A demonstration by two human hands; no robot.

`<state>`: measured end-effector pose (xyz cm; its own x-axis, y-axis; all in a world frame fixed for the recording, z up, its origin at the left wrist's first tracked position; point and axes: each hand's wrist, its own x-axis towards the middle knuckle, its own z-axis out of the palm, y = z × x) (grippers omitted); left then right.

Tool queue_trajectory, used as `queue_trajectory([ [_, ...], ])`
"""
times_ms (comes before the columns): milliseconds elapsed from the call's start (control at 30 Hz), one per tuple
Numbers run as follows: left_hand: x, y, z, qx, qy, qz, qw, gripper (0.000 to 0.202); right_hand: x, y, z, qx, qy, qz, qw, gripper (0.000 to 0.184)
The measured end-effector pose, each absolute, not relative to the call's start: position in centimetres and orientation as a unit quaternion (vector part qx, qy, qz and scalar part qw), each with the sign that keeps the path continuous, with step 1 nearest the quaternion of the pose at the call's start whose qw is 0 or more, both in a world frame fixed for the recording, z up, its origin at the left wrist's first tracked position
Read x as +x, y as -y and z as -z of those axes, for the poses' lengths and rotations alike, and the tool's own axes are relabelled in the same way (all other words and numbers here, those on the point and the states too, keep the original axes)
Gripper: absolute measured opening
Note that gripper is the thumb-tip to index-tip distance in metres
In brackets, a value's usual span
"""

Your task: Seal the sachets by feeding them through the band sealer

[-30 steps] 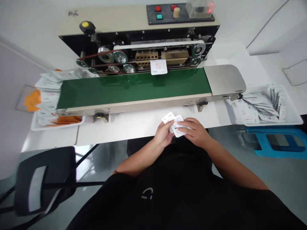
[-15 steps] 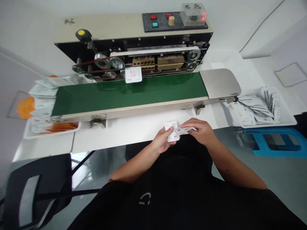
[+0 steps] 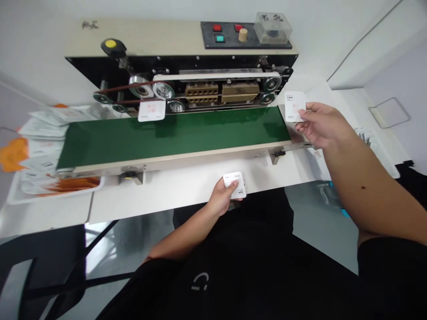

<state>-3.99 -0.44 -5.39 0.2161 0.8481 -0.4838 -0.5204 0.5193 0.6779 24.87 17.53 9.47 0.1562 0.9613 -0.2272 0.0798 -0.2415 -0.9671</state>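
Low in front of my body, my left hand (image 3: 220,195) is closed on a small white sachet (image 3: 234,185), thumb on top; whether more lie beneath it I cannot tell. My right hand (image 3: 322,123) pinches another white sachet (image 3: 294,106) by its lower right corner. It holds that sachet upright at the right end of the band sealer (image 3: 167,40), over the metal plate beyond the green belt (image 3: 200,131). A third white sachet (image 3: 151,110) stands in the sealer's rollers at the left, its lower part over the belt.
At the left end, white sachets (image 3: 46,144) are heaped above a white tray (image 3: 20,191) with orange ones. My right arm partly covers a white bin (image 3: 383,151) of sachets. A black chair (image 3: 63,258) is at lower left. Control buttons (image 3: 216,27) sit atop the sealer.
My right hand has moved up and right, away from my left hand, carrying a sachet to the sealer's right end. The sachet in the rollers has travelled left. My left hand stays low.
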Motion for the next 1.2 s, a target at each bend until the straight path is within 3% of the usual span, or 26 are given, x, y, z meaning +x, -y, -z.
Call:
queue_trajectory([
  [467,-5.0,0.3,6.2,0.197,-0.43,-0.463,0.749,0.064,21.9,-23.2,-8.2,-0.637,0.445,-0.489,0.397,0.006],
  [667,-5.0,0.4,6.3,0.2,-0.427,-0.47,0.746,0.064,19.5,-22.9,-8.5,-0.633,0.461,-0.485,0.39,0.017],
  [833,-5.0,0.6,6.4,0.185,-0.44,-0.47,0.743,0.063,18.7,-17.2,-7.7,-0.593,0.519,-0.404,0.465,0.025],
  [933,-4.9,0.6,6.1,0.165,-0.442,-0.471,0.745,0.058,18.3,-11.4,-6.3,-0.577,0.544,-0.389,0.468,0.025],
  [1200,-3.7,-0.1,4.5,0.212,-0.418,-0.468,0.75,0.058,17.1,-1.8,-1.7,-0.55,0.501,-0.529,0.408,0.029],
])
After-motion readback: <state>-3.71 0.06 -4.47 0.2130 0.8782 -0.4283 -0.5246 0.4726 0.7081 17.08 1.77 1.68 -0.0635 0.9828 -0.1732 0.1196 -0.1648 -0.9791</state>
